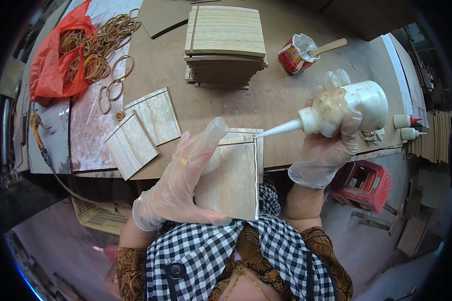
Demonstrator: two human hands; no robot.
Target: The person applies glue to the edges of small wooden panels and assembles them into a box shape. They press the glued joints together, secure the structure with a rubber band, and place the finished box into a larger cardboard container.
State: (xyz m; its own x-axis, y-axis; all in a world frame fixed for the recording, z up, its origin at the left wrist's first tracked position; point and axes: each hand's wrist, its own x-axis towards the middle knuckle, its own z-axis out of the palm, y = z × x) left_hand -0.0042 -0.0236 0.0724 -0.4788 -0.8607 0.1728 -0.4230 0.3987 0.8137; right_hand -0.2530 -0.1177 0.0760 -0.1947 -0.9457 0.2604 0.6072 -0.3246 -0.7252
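My left hand, in a clear plastic glove, grips small wooden boards by their left side, over the table's near edge. A white line of glue runs down the right edge of the top board. Wrapped in the same kind of glove, my right hand holds a white glue bottle tilted on its side. Its long nozzle tip touches or nearly touches the board's upper right corner. Brown stains cover part of the bottle. Two grooved wooden boards lie overlapping to the left.
A tall stack of wooden boards stands at the back. Right of it is an open can with a wooden stick. Rubber bands spill from a red plastic bag at left. A red stool and small glue bottles are at right.
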